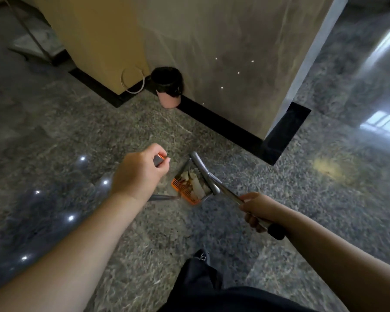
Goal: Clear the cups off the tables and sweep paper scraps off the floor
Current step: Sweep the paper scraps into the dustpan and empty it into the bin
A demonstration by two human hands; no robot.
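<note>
On the speckled stone floor just ahead of the person's shoe, the head view shows a dustpan with an orange comb edge, loaded with pale paper scraps. The left hand is curled round the top of the dustpan's handle, and the right hand is clamped on the metal pole of a broom, whose head lies across the pan's far side, touching it. A pink bin with a black liner stands against the marble wall, well apart from the pan. No cups or tables are in view. The sweeping looks largely done here, with emptying into the bin the likely next step. The risk is a spill: if the pan tips forward while being carried, or the broom head lifts off and drags scraps out, paper could scatter back over the floor. A careless tip could also miss the bin's narrow mouth.
</note>
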